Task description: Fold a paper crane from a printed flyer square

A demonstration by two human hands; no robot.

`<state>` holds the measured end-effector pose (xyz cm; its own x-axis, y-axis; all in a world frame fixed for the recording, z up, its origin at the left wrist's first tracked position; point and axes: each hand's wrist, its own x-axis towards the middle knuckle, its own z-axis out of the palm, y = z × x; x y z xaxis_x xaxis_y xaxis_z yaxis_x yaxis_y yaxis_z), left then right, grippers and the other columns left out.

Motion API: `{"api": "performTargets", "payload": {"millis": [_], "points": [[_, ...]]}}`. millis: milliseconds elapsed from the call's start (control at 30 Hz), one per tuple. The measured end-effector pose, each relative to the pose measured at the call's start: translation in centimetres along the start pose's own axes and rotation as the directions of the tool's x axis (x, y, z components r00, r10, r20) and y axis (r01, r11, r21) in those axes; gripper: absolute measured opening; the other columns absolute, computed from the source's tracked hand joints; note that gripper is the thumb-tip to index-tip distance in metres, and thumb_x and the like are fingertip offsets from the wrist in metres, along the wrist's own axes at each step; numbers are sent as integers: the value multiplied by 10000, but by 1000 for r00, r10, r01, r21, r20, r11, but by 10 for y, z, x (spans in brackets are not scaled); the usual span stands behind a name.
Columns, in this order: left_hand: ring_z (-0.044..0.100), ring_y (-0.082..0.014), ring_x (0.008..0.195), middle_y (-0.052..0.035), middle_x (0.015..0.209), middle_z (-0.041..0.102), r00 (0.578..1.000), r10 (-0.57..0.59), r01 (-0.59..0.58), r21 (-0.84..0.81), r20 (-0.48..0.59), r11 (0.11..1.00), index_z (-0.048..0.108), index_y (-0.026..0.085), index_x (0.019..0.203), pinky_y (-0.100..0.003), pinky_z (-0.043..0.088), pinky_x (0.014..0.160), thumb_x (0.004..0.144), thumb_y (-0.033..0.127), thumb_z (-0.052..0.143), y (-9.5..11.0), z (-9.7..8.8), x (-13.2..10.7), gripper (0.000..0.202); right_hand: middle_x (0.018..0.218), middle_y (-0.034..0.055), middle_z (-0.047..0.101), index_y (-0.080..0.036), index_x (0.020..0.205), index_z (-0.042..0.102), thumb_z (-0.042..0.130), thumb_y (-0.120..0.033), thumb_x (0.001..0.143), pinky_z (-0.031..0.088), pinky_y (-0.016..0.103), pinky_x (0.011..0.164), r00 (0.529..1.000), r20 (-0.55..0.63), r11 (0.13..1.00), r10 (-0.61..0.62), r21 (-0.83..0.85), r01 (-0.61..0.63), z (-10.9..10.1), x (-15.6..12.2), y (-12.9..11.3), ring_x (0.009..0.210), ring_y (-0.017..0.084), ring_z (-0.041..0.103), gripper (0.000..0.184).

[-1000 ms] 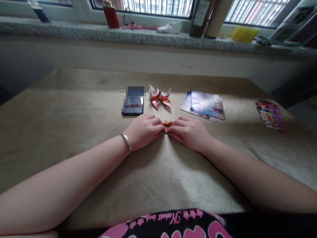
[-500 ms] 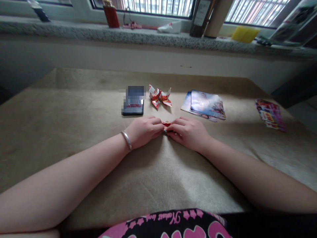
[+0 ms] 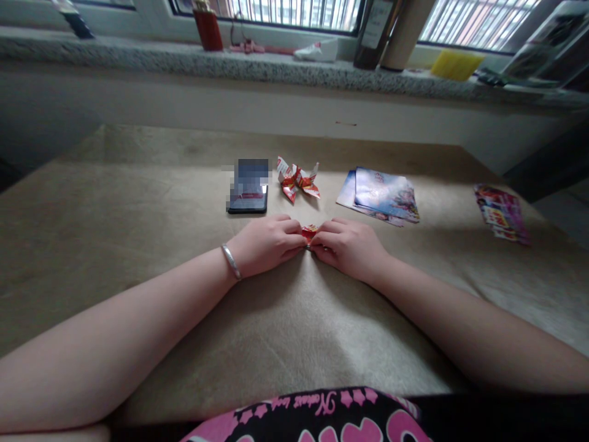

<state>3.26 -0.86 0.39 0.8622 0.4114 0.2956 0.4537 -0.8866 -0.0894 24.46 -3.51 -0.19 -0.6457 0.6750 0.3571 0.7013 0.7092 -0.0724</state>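
Between my two hands is a small red piece of folded paper (image 3: pixel 309 232), mostly covered by my fingers. My left hand (image 3: pixel 267 244), with a silver bracelet (image 3: pixel 230 261) at the wrist, pinches its left side. The right side is pinched by the fingers of my right hand (image 3: pixel 352 247). Just beyond my hands stands a folded red and white paper figure (image 3: pixel 299 180) with pointed wings. A dark phone (image 3: pixel 248 187) lies to the left of that figure, its screen blurred out.
Blue and purple printed sheets (image 3: pixel 384 193) overlap on the table (image 3: pixel 161 184) to the right. Farther right lie pink and red printed papers (image 3: pixel 500 213). Behind the table, a stone windowsill (image 3: pixel 151 60) bears a red bottle (image 3: pixel 208 29), a yellow block (image 3: pixel 456 64) and other items.
My fingertips have shifted slightly on the red folded paper, and a little more of it shows between them. The things on the table stay where they were.
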Motion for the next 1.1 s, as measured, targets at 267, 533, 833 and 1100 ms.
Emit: {"api": "performTargets", "payload": {"millis": [267,533,833,1100], "points": [[584,-150,824,-53,900,653,1000,6,-5,-55,11,998,685,201,931,-262,488,730,942,284,437,1,-2,0,262,837,49,658,-192,805,658,562,-303,860,358,265,635,994,46,991,101,89,-104,-1,0,1,770,167,566,157],[575,-149,793,-53,893,653,1000,23,-23,-46,0,999,671,192,986,-263,479,724,934,252,437,2,-3,0,246,805,55,620,-160,801,663,550,-218,859,389,256,646,976,137,945,168,260,-199,-1,3,7,724,149,548,139],[585,-151,844,-46,1001,676,993,101,-98,-59,63,994,585,225,1205,-265,491,755,943,229,434,-4,-7,-3,302,767,32,609,-160,797,661,597,-205,836,387,239,628,961,150,910,233,315,-270,2,3,13,683,126,535,88],[584,-149,804,-39,963,677,989,129,-134,65,72,989,591,202,1196,-259,486,706,958,201,430,-2,-7,-2,288,755,31,604,-162,804,644,582,-219,845,370,236,619,970,133,937,202,262,-231,3,4,14,673,125,524,94]]}}
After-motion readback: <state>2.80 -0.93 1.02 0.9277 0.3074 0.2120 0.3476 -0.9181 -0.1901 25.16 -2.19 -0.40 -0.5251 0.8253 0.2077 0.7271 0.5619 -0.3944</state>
